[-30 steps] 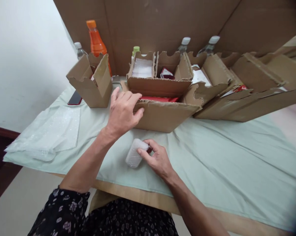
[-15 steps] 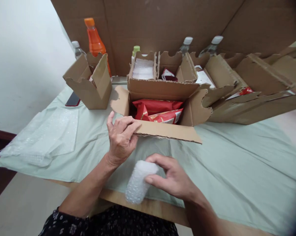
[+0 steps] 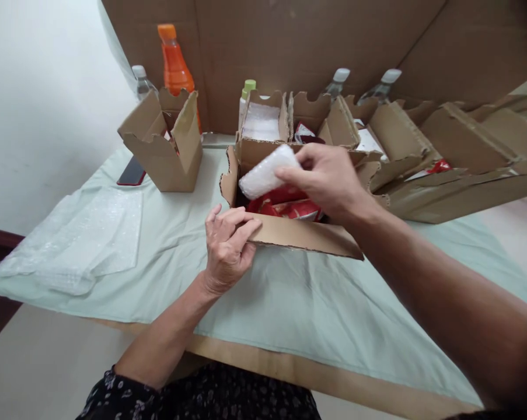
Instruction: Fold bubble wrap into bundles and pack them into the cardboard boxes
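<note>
A bubble-wrapped bundle [image 3: 267, 173], roughly cylindrical, is pinched at its right end by my right hand [image 3: 327, 178]. It hangs tilted over the open cardboard box [image 3: 307, 233], at the left part of the opening. What the wrap covers cannot be made out. Red shiny packets [image 3: 285, 204] lie inside this box, partly hidden by the bundle and my hand. My left hand [image 3: 230, 245] grips the box's near flap at its left end, fingers over the edge and thumb beneath.
A smaller open carton [image 3: 167, 157] stands at left, with a phone [image 3: 132, 172] beside it. Flat bubble wrap [image 3: 97, 233] lies on the green cloth [image 3: 263, 303]. Several open cartons [image 3: 386, 131] line the back right. An orange bottle [image 3: 175, 64] and clear bottles stand behind.
My right hand has carried the bubble-wrapped bundle from the near table edge up and forward over the box. My left hand keeps its hold on the flap.
</note>
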A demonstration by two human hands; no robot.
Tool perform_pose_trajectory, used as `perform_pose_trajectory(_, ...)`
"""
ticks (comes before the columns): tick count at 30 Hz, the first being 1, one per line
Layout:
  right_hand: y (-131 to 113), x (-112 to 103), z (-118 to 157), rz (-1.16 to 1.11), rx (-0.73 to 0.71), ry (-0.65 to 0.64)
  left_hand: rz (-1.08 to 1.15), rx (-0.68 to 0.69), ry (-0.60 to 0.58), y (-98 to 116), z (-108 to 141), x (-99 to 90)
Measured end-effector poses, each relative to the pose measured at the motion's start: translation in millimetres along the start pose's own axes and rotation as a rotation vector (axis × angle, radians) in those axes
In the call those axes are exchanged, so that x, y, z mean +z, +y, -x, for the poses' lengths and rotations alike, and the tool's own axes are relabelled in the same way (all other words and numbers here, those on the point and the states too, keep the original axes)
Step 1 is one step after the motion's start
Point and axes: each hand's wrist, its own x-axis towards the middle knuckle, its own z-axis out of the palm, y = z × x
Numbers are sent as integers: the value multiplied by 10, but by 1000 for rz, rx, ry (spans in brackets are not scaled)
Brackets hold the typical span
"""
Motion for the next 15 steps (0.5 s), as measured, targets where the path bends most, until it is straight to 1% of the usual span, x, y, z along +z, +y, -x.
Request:
perform_pose_trajectory(3, 20, 315, -184, 308, -28, -104, 15, -7, -22, -20, 21, 3)
perform_pose_trajectory(5, -2, 444, -207, 489, -91, -152, 26, -10, -40, -29, 28, 2)
perform_pose_trajectory(6, -21, 484, -199, 558, -146, -169, 35, -9, -45, -33, 29, 0)
perform_pose_trajectory(9, -91, 535, -136, 706, -350, -206, 62, -5, -40, -35, 26, -7)
perform_pose_trajectory(11, -126, 538, -83, 763, -434, -244, 69, -4, -34, -33, 21, -10)
perform_pose_trajectory(13, -130, 541, -48, 771, -458, -296, 74, -6, -34, -31, 17, -9)
perform_pose_trajectory(15, -102, 566, -51, 744, -452, -328, 84, -9, -35, -35, 16, -3)
